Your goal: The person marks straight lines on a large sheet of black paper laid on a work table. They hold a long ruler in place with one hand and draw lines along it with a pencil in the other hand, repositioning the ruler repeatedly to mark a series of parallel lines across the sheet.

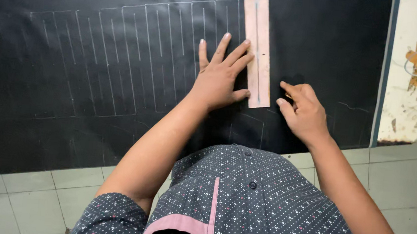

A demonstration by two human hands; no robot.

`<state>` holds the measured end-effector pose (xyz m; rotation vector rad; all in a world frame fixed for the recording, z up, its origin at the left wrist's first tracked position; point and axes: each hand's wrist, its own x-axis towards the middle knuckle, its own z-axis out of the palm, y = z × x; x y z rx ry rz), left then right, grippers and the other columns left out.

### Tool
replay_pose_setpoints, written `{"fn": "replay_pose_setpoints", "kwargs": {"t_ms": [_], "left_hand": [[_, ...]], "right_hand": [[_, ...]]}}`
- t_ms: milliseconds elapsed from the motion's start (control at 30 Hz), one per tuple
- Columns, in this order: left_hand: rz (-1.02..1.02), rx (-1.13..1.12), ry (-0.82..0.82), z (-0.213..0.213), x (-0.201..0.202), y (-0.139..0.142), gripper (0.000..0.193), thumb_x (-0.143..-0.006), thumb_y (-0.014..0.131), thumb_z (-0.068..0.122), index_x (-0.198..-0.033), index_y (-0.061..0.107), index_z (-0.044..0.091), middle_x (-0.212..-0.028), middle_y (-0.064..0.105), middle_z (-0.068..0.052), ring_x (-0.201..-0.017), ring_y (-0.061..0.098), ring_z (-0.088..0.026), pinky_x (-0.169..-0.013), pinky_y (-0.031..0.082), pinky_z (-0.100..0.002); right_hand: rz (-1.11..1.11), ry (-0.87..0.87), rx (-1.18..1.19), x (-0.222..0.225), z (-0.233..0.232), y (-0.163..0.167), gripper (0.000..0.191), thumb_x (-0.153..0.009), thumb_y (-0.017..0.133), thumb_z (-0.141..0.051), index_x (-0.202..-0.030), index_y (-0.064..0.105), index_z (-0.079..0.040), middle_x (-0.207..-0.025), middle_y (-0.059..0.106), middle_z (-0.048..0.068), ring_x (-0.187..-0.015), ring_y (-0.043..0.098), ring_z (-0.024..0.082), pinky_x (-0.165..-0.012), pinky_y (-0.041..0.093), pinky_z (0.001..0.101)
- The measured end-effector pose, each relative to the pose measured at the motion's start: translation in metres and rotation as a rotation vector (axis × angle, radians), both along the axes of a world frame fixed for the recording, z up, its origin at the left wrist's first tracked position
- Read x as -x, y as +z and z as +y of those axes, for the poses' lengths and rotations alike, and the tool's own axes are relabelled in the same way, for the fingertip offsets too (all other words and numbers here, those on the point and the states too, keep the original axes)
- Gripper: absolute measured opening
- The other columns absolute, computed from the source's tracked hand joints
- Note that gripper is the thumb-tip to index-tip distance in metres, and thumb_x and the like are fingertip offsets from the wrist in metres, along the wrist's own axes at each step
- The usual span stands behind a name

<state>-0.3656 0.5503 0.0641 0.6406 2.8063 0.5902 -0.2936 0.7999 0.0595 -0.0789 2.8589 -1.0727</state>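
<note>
I see a matt black sheet (95,124), smooth with a faint sheen like leatherette or heavy paper, marked with thin chalky white lines (124,57). My left hand (218,78) presses a pale pink strip (257,52) that looks like dull, slightly scuffed card or thin wood; I cannot tell which. The floor tiles (41,193) are glossy off-white ceramic, the wall edge (405,96) is rough chipped paint, and my shirt (251,203) is soft printed cloth.
</note>
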Motion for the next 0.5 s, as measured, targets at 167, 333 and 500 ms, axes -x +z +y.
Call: {"fn": "replay_pose_setpoints", "kwargs": {"t_ms": [167,333,500], "left_hand": [[0.016,-0.051,-0.033,0.027,0.003,-0.004,0.093,-0.07,0.086,0.051,-0.151,0.046,0.025,-0.166,0.027,0.005,-0.156,0.012,-0.033,-0.119,-0.002,-0.074],[0.01,-0.066,-0.016,0.029,0.003,-0.004,0.093,-0.07,0.087,0.05,-0.151,0.046,0.025,-0.165,0.028,0.005,-0.156,0.011,-0.034,-0.119,-0.002,-0.074],[0.012,-0.088,-0.016,0.028,0.006,-0.005,0.093,-0.071,0.087,0.048,-0.151,0.046,0.025,-0.165,0.028,0.003,-0.156,0.011,-0.033,-0.119,-0.002,-0.074]], "right_hand": [[0.143,0.096,-0.019,-0.002,0.011,-0.009,0.046,-0.092,0.076,-0.016,-0.137,0.067,-0.01,-0.11,0.062,0.009,-0.091,0.065,0.022,-0.078,0.053,0.0336],[0.016,0.118,0.0,0.001,0.02,-0.014,0.057,-0.085,0.08,-0.016,-0.14,0.064,-0.011,-0.109,0.06,0.01,-0.08,0.061,0.023,-0.072,0.051,0.035],[0.049,0.148,-0.027,0.002,0.021,-0.015,0.061,-0.084,0.082,-0.018,-0.142,0.063,-0.011,-0.108,0.059,0.009,-0.083,0.06,0.023,-0.073,0.051,0.0354]]}}
